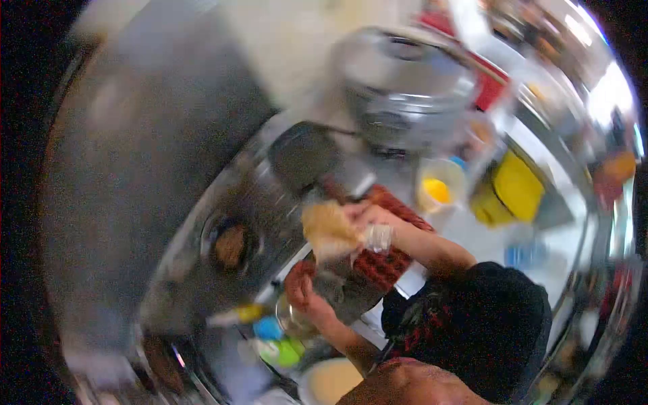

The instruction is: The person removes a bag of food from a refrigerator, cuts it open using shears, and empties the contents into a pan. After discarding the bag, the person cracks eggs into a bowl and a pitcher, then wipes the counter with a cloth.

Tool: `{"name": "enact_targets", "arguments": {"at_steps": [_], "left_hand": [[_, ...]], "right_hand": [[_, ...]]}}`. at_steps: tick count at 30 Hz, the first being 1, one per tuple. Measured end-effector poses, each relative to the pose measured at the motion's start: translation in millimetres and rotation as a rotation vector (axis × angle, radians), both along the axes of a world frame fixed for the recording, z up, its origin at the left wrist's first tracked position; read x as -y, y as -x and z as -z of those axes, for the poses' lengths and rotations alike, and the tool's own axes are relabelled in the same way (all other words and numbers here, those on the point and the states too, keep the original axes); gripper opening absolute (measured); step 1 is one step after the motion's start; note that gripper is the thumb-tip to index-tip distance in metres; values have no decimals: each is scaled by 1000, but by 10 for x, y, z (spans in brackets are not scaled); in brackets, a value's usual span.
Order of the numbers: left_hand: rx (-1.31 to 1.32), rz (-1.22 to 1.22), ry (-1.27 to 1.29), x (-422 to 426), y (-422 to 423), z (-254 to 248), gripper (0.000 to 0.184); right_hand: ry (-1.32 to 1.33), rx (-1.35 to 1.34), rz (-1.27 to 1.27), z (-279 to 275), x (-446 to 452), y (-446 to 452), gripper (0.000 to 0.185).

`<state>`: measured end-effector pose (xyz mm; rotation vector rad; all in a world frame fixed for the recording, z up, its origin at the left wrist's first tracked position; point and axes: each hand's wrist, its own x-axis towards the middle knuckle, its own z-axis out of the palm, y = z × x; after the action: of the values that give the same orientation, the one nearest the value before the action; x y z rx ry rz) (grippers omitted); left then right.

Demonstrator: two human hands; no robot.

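Observation:
A tan, flat, rounded piece (pixel 329 231), blurred, is held up by my right hand (pixel 363 219), whose fingers close on its edge. What it is made of cannot be told. Below it, my left hand (pixel 304 291) is near the rim of a metal pot (pixel 290 320); motion smears its fingers, and whether it holds anything is unclear. Under my right forearm lies a red textured cloth or mat (pixel 386 266). A dark square pan or plate (pixel 304 156) sits just beyond the tan piece.
A large silver lidded vessel (pixel 408 84) stands at the back. Right of it are a container with something yellow (pixel 436 191) and a yellow bin (pixel 518 185). A round burner or bowl with brown contents (pixel 231 246) is at left. Colourful packets (pixel 280 351) and a pale-filled bowl (pixel 331 381) lie below.

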<state>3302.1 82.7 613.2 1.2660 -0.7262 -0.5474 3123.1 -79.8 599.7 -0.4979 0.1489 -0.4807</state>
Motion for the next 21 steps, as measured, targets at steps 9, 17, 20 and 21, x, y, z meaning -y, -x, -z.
{"name": "enact_targets", "arguments": {"at_steps": [9,17,20,21], "left_hand": [[-87,1064,-33,1074,2842,398,54],[-293,1425,-311,1006,5292,462,45],[-246,1513,-379,1251,5847,539,41],[-195,1555,-392,1358,6025,638,39]], "right_hand": [[-157,-129,591,543,-708,4052,65],[-146,-112,1133,941,-1880,6670,59],[-93,-243,1322,964,-2043,7244,53],[-95,-274,1375,993,-2096,7385,52]]}}
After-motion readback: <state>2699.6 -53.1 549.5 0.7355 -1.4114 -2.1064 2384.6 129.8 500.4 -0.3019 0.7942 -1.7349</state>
